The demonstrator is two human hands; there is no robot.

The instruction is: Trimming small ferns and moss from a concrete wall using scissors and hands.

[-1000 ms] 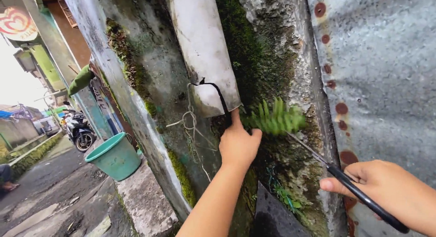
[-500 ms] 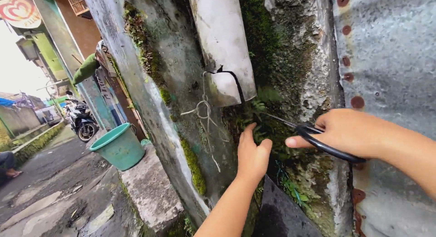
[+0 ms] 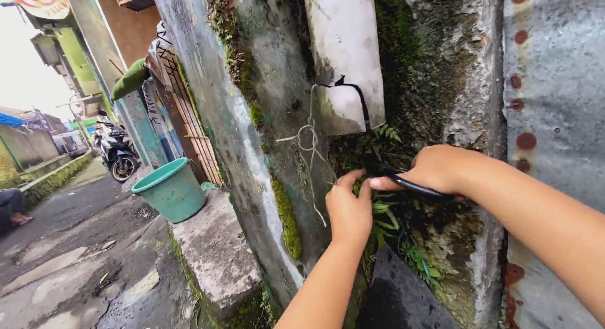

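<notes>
White pipe (image 3: 345, 58) and mossy wall (image 3: 435, 83) hem the fern (image 3: 386, 210)

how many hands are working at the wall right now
2. The left hand pinches at the ferns in the mossy wall gap below the white pipe. The right hand holds black scissors just beside it. No other hands show.

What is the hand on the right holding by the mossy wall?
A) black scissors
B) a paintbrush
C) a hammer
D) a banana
A: the right hand grips black scissors, pointed into the fern that the left hand pinches.
</notes>
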